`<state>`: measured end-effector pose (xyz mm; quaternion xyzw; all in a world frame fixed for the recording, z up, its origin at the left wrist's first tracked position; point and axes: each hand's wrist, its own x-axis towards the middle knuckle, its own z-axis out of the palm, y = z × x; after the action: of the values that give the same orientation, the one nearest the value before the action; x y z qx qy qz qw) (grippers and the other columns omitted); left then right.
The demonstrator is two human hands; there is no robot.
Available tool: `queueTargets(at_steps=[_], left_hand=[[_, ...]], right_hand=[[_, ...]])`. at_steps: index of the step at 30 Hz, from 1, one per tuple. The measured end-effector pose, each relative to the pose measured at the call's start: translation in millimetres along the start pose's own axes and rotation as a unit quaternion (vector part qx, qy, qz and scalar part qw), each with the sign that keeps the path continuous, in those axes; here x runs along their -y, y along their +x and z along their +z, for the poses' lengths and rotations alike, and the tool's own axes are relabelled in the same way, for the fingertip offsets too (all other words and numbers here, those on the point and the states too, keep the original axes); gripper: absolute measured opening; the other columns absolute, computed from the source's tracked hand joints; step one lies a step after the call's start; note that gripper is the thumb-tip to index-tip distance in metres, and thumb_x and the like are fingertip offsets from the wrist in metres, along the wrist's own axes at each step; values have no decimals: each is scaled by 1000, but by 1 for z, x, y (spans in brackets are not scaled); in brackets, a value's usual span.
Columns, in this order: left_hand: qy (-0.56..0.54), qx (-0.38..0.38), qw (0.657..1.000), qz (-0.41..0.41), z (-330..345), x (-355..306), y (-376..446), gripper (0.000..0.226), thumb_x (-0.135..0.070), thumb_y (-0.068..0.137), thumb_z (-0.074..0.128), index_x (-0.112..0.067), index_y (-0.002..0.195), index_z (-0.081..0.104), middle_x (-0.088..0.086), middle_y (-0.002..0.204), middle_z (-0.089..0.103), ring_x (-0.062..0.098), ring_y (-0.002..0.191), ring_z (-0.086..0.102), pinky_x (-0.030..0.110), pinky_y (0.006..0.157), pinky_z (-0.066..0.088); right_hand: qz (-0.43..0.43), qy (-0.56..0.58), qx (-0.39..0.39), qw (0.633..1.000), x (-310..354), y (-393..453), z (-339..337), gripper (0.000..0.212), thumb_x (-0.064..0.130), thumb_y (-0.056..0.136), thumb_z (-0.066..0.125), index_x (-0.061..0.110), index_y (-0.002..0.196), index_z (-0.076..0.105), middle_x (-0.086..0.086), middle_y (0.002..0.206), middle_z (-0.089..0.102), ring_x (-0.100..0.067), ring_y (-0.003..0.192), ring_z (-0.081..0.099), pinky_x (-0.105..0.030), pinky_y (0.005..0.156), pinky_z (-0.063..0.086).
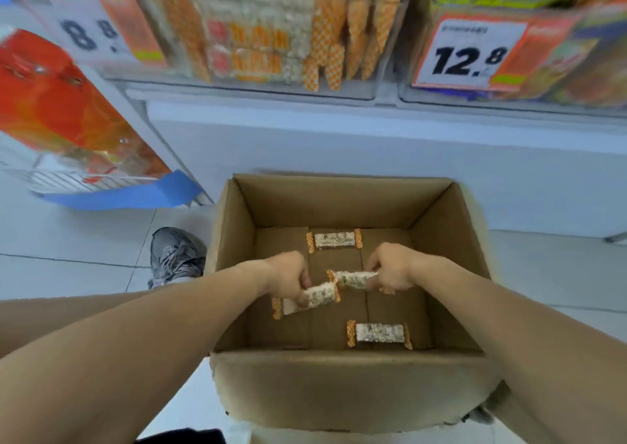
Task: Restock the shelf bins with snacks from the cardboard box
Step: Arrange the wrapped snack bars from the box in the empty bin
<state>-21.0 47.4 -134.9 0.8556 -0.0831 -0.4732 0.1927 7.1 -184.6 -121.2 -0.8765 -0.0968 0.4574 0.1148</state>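
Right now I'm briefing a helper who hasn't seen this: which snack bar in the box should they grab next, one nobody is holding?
Look into the open brown cardboard box on the floor below the shelf bins. Of four white bars with orange checkered ends, the left hand and right hand each grip one. Take the loose bar nearest the front wall, lying flat and untouched, closer than the far bar.

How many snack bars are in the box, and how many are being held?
Snack bars lying loose in the cardboard box: 2 (far one, near one)
Snack bars held in the hands: 2 (left hand one, right hand one)
Total: 4
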Motion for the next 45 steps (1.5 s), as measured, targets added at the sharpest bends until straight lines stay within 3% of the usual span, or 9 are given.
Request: queueTargets(at_steps=[8,12,16,21,28,32,39,43,45], left_hand=[[55,-55,996,36,-114,-47,-114,34,-39,82,79,-21,111,70,-16,97,59,5,90,54,22,79,47],[27,34,998,44,-165,-67,-179,22,-32,86,77,-15,100,73,0,92,78,5,83,67,26,79,47],[-35,-39,993,104,-187,-69,-222,47,-48,80,79,-12,104,62,10,87,76,14,71,63,31,72,49],[-70,-96,984,135,-185,-64,-233,65,-78,73,64,-23,108,60,9,84,74,19,72,68,52,83,55],[-26,-160,968,194,-189,-75,-221,58,-55,84,74,-5,72,47,15,69,32,20,59,34,32,64,26],[-82,-88,976,179,-185,-84,-216,41,-38,86,77,-17,114,56,4,81,75,14,73,73,32,77,60],[-44,-122,972,196,-180,-77,-217,69,-43,78,80,-26,135,47,-15,114,64,7,106,62,30,94,51],[-176,-97,958,204,-180,-75,-218,40,-11,91,73,-5,125,52,16,105,67,27,95,69,41,95,56],[-187,-120,952,212,-178,-76,-218,42,-24,91,74,-2,121,56,15,104,68,27,94,69,44,97,55]], right_hand=[[-83,93,10,992,45,-105,-123,27,29,92,73,28,118,67,1,113,69,-21,97,72,-28,75,60],[-138,166,-62,974,66,-163,-159,25,27,94,70,23,119,68,-11,100,74,-19,80,75,-26,60,50],[-225,309,-153,911,69,-208,-154,33,29,78,78,28,110,78,-4,76,69,-14,68,61,-23,62,49],[-278,439,-220,826,61,-224,-149,39,18,64,79,32,100,81,-8,94,75,-18,90,66,-25,83,54],[-286,424,-266,817,65,-211,-136,52,43,60,93,35,110,78,-1,117,74,-15,112,66,-37,104,49],[-308,405,-288,811,65,-209,-141,35,26,69,85,27,104,81,0,109,76,-22,100,70,-28,87,57],[-337,418,-298,790,60,-208,-155,51,3,64,82,10,113,71,-5,106,76,-18,95,72,-22,81,56],[-347,418,-301,783,55,-205,-160,51,3,63,81,9,113,71,-9,106,76,-23,97,73,-26,84,58],[-352,412,-289,789,55,-204,-159,50,2,64,81,8,112,71,-10,104,76,-24,98,73,-26,83,58]])
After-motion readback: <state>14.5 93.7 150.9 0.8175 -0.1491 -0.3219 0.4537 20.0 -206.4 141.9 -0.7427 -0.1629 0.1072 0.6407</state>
